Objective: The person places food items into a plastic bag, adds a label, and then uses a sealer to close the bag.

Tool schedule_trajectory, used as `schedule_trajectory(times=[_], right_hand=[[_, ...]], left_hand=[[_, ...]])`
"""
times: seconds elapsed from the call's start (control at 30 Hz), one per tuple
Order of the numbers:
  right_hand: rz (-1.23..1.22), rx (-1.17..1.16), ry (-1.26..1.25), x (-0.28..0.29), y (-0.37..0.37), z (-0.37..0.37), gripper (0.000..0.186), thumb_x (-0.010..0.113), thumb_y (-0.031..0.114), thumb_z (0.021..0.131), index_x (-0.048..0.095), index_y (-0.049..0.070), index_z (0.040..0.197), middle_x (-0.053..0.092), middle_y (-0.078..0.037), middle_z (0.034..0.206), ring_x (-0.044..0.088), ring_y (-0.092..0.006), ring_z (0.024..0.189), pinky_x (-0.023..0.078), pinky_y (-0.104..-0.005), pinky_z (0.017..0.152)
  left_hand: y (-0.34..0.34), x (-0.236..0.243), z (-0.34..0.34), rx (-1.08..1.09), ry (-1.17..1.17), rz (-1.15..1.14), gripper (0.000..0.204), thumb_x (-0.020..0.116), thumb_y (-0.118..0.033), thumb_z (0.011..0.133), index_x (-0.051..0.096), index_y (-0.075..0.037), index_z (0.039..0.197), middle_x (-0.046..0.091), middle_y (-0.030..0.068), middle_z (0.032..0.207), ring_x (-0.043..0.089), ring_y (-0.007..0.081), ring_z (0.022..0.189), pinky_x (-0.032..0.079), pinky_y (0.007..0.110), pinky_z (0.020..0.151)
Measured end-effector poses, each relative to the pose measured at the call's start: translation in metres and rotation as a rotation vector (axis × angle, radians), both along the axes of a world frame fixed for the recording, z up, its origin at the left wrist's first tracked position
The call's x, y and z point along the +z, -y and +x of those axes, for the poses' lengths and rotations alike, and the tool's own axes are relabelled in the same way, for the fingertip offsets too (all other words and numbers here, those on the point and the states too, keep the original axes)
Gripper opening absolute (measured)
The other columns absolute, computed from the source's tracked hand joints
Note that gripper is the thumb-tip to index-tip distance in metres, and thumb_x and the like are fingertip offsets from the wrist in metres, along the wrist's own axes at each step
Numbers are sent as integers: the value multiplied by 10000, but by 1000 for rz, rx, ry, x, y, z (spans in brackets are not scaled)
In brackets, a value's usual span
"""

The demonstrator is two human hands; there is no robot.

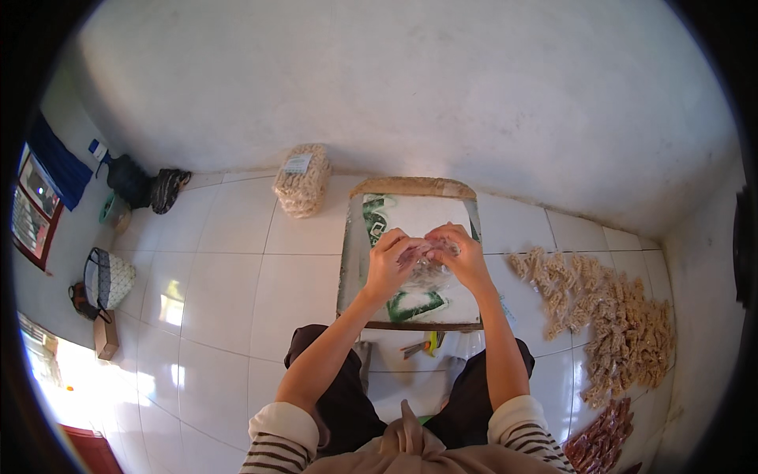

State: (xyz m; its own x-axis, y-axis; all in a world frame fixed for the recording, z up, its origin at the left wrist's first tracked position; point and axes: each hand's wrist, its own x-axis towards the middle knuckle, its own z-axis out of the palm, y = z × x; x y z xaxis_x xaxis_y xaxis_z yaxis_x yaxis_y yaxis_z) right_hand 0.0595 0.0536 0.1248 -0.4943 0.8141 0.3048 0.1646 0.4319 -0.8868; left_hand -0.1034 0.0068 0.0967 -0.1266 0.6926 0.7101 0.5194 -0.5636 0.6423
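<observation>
My left hand (391, 259) and my right hand (461, 254) meet over a low table (418, 212) with a worn white top and green markings. Pinched between the fingers of both hands is a clear plastic bag (430, 276), crumpled and shiny, hanging just below them. Fingertips of the two hands nearly touch at its upper edge. Whether anything lies inside the bag is too small to tell.
Against the wall stands a large clear pack of pale twisted snacks (302, 182). Many small snack packets (604, 308) are heaped on the floor at right, near reddish-brown packets (602, 438). Under the table lies a yellow-handled tool (433, 342). A patterned basket (112, 278) stands at left.
</observation>
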Motion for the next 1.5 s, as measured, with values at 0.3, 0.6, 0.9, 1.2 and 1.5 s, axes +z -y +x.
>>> schedule_trajectory(times=[0.3,0.6,0.9,1.2,1.5], right_hand=[[95,-23,-185,-13,10,-12,130,642,-66,743,649,-8,859,624,-88,909,623,-172,808,519,-274,691],[-2,-43,-167,-2,21,-23,242,618,-79,767,674,13,983,587,-51,907,577,-108,777,467,-217,648],[321,-125,-14,-19,18,-15,277,604,-130,681,653,6,917,570,-80,885,596,-216,795,493,-291,618],[451,-280,-103,-22,22,-16,372,545,-195,640,669,35,905,560,-75,836,584,-220,775,492,-298,602],[364,-262,-169,-20,24,-19,358,583,-180,669,685,68,906,540,-57,810,550,-188,731,457,-287,564]], left_hand=[[10,-2,-1,-59,176,-86,206,689,70,670,674,-58,830,524,23,704,510,164,657,455,262,607],[10,-3,-13,-7,83,-34,188,707,19,678,691,-92,829,538,3,744,488,151,686,380,286,721],[16,0,-4,-82,243,-201,68,688,-102,774,704,-103,841,535,16,757,494,169,754,373,297,755],[23,-5,4,287,-87,96,575,785,-349,683,525,-55,1104,436,128,1020,369,278,999,306,414,866],[37,-20,-9,241,21,-31,487,775,-142,696,449,-16,1036,485,109,943,471,255,886,392,346,794]])
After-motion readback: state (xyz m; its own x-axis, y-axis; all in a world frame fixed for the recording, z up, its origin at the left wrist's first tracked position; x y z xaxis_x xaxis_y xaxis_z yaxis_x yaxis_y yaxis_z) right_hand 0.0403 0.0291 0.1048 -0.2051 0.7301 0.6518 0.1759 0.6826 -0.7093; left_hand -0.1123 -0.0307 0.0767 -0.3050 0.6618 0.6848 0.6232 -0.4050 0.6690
